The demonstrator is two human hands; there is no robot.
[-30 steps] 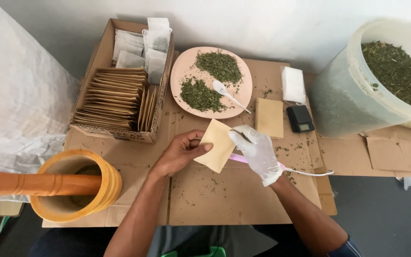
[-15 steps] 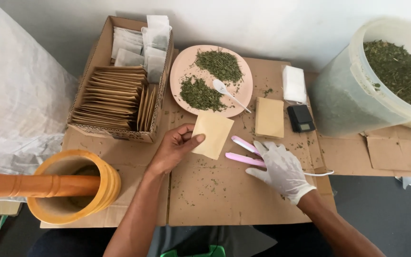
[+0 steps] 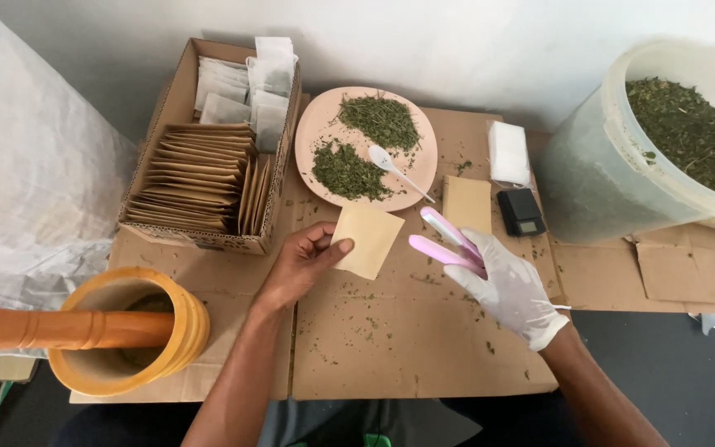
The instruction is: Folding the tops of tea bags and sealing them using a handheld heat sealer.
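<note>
Since earlier, your gloved right hand (image 3: 511,285) has lifted the pink sealer (image 3: 448,240), fingers clamped; left hand (image 3: 299,265) pinches the tan pouch (image 3: 366,240).

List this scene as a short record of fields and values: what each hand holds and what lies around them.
Left hand: bare, pinches a tan paper sachet
Right hand: white glove, grips a pink two-armed clamp tool, arms apart
Plate: pink, two heaps of dried green leaf, white spoon
Box: cardboard, rows of sachets
Bucket: dried leaf
Mortar: yellow, with pestle
</note>
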